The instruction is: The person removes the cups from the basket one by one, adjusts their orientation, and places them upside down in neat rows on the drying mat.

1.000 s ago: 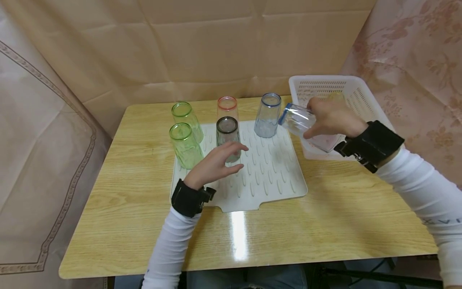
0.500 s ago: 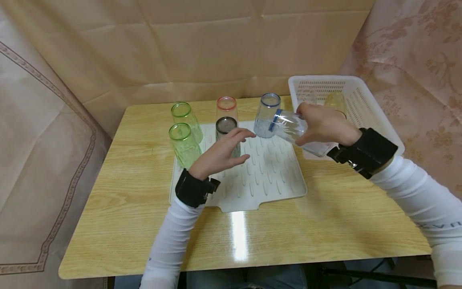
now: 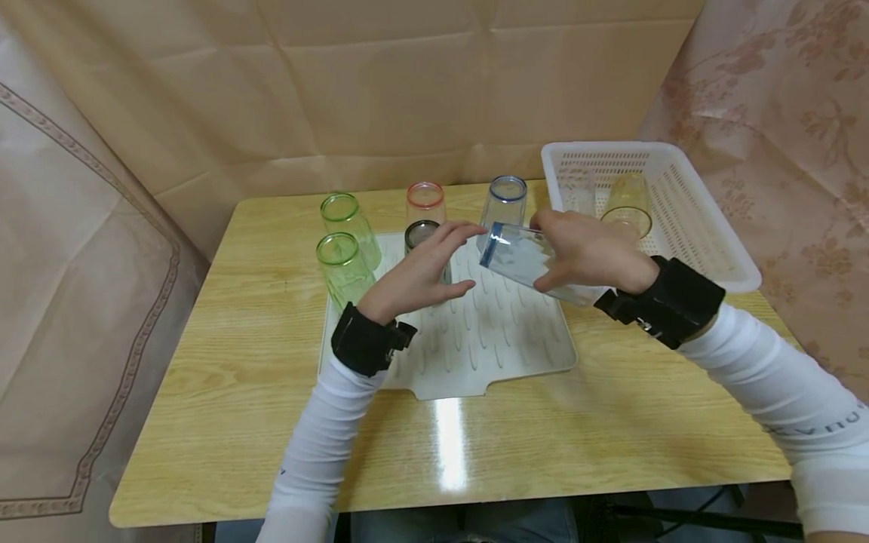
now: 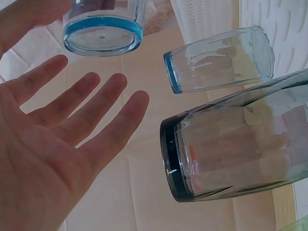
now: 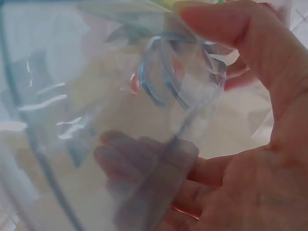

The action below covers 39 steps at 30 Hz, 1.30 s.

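While my right hand [image 3: 589, 250] grips 1 tilted glass [image 3: 517, 255], my left hand [image 3: 417, 277] is spread and empty — recommended: support the blue end [image 3: 490, 246], clear of the standing blue-ringed glass [image 3: 506, 205].

So the white ridged plastic mat [image 3: 475, 332] sits mid-table on the light wooden table [image 3: 224, 415]. Left side: green glass tumbler [image 3: 342, 275] in front, a second green glass tumbler [image 3: 348, 219] right behind it. Middle: dark grey glass tumbler [image 3: 421, 232] with the red-ringed clear glass tumbler [image 3: 426, 200] behind, left hand [image 3: 421, 275] in front. Back right: blue-ringed clear glass tumbler [image 3: 506, 202]. Another blue-ringed one [image 3: 512, 255], in the right hand [image 3: 587, 249], is before it. Far right's the white plastic basket [image 3: 709, 226], yellow glass tumbler [image 3: 627, 200] inside.
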Each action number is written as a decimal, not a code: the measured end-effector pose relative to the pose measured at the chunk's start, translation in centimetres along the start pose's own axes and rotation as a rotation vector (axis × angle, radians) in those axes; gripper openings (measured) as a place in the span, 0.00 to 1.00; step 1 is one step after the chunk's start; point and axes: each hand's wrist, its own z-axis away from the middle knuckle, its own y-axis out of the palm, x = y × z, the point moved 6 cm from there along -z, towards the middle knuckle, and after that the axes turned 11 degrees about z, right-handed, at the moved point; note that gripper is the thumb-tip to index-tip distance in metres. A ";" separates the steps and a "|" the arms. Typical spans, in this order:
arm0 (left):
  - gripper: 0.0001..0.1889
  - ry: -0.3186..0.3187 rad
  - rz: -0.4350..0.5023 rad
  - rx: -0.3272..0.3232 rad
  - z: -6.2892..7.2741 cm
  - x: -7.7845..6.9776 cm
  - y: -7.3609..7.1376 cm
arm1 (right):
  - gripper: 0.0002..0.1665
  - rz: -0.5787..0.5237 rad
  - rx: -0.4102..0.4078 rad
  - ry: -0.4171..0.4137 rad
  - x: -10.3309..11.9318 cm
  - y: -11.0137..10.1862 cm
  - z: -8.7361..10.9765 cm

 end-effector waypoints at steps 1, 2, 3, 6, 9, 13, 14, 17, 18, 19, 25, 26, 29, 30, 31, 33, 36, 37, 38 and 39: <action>0.36 -0.003 0.002 0.000 0.0 0.0 0.0 | 0.48 -0.001 0.002 0.003 0.1 0.1 0.0; 0.37 -0.004 0.005 -0.002 -0.1 0.0 0.0 | 0.48 -0.013 -0.009 -0.009 0.3 0.1 0.0; 0.38 -0.003 0.008 -0.005 -0.1 0.0 -0.1 | 0.48 -0.015 -0.016 -0.013 0.4 0.1 0.1; 0.40 0.013 0.012 -0.017 -0.2 0.1 -0.1 | 0.46 -0.063 -0.050 -0.064 1.0 0.2 0.2; 0.42 0.030 0.014 -0.032 -0.2 0.1 -0.2 | 0.44 -0.101 -0.086 -0.121 1.5 0.2 0.3; 0.44 0.035 0.024 -0.025 -0.2 0.3 -0.1 | 0.42 -0.129 -0.122 -0.178 2.0 0.5 0.5; 0.44 0.034 0.028 -0.020 -0.2 0.3 0.0 | 0.42 -0.134 -0.130 -0.191 2.1 0.6 0.5; 0.44 0.040 0.047 -0.004 -0.2 0.4 0.3 | 0.43 -0.142 -0.134 -0.208 2.3 0.8 0.6; 0.44 0.043 0.053 -0.001 -0.2 0.4 0.4 | 0.44 -0.144 -0.132 -0.210 2.4 0.9 0.6; 0.44 0.047 0.059 0.001 -0.2 0.4 0.5 | 0.44 -0.145 -0.133 -0.214 2.5 1.0 0.6; 0.43 0.058 0.079 0.011 -0.1 0.4 0.7 | 0.43 -0.176 -0.132 -0.252 3.2 1.7 0.6; 0.42 0.052 0.082 0.013 -0.1 0.4 0.8 | 0.43 -0.183 -0.131 -0.255 3.3 1.7 0.6; 0.40 0.033 0.093 0.018 -0.1 0.5 0.8 | 0.44 -0.199 -0.137 -0.254 3.4 1.9 0.7; 0.38 0.028 0.099 0.020 -0.1 0.5 0.9 | 0.44 -0.209 -0.140 -0.250 3.4 2.0 0.6; 0.37 0.024 0.101 0.023 -0.1 0.5 0.9 | 0.45 -0.221 -0.143 -0.243 3.4 2.1 0.6; 0.35 0.026 0.105 0.027 0.0 0.6 1.0 | 0.45 -0.241 -0.151 -0.240 3.3 2.3 0.6; 0.33 0.041 0.105 0.028 0.0 0.5 1.0 | 0.45 -0.267 -0.166 -0.245 3.3 2.6 0.5; 0.33 0.045 0.105 0.027 0.0 0.5 1.1 | 0.45 -0.275 -0.170 -0.248 3.4 2.8 0.5; 0.32 0.048 0.102 0.028 0.0 0.5 1.1 | 0.45 -0.280 -0.175 -0.252 3.4 2.9 0.4; 0.32 0.050 0.099 0.029 0.0 0.5 1.1 | 0.45 -0.283 -0.181 -0.256 3.4 3.0 0.4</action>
